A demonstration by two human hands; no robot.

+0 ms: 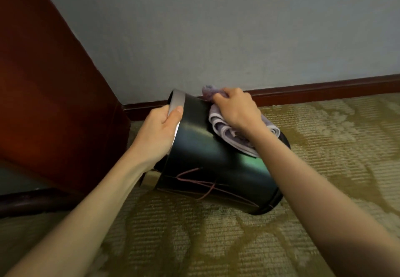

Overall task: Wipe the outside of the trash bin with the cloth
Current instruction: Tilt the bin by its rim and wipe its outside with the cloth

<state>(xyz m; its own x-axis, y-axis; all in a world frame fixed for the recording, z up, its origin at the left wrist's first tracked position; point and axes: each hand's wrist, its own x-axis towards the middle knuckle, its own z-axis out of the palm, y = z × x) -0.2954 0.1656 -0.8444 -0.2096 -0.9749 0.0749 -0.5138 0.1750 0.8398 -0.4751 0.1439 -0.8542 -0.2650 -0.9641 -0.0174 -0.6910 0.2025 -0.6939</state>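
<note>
On the carpet [216, 246], near the middle of the view, the trash bin [216, 168] is held tipped, its mouth turned toward ten o'clock and its base toward four o'clock; whether the base edge bears on the pile cannot be told.

At the bin's nine o'clock the left hand [160, 129] is clamped on the silver rim [178, 100], thumb laid over the outside, fingers hidden within. At its one o'clock the cloth [229, 135], a bunched lilac towel, is pressed to the dark outer wall by the right hand [236, 108], whose fingers are curled into the folds.

The glossy wall is judged slick; should the cloth be driven too hard, the round bin could be twisted out of the rim grip or rolled off toward the wall. A loose fold might be left trailing, so that bare skin rather than cloth is dragged over the surface. Thin reddish threads [201, 183] lying across the lower wall could be snagged and smeared along. The underside is likely to be missed unless the bin is turned.

At nine o'clock a reddish wooden panel [43, 82] is seen close by; at twelve o'clock, a pale grey wall [216, 28]; a dark baseboard [324, 88] is run along its foot toward three o'clock. The carpet is patterned in olive and beige, ribbed, and judged soft enough for grip.
</note>
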